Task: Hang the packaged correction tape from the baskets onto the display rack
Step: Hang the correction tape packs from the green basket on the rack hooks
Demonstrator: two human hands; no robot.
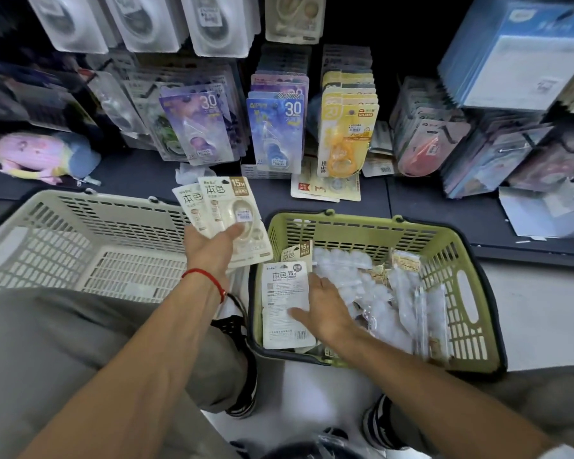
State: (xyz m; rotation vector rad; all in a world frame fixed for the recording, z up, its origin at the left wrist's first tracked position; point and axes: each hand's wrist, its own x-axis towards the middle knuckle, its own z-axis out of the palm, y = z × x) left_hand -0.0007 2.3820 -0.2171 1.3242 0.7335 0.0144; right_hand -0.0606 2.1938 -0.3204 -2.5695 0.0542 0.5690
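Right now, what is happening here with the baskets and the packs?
A person crouches before a display rack of correction tape. The left hand holds a few beige packs above the white basket. The right hand reaches into the green basket, fingers resting on another pack. None of these is hung yet.

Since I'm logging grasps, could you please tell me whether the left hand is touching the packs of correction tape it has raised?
Touching. The head view shows the left hand holding the fanned packs of correction tape, its thumb pressed across the front pack.
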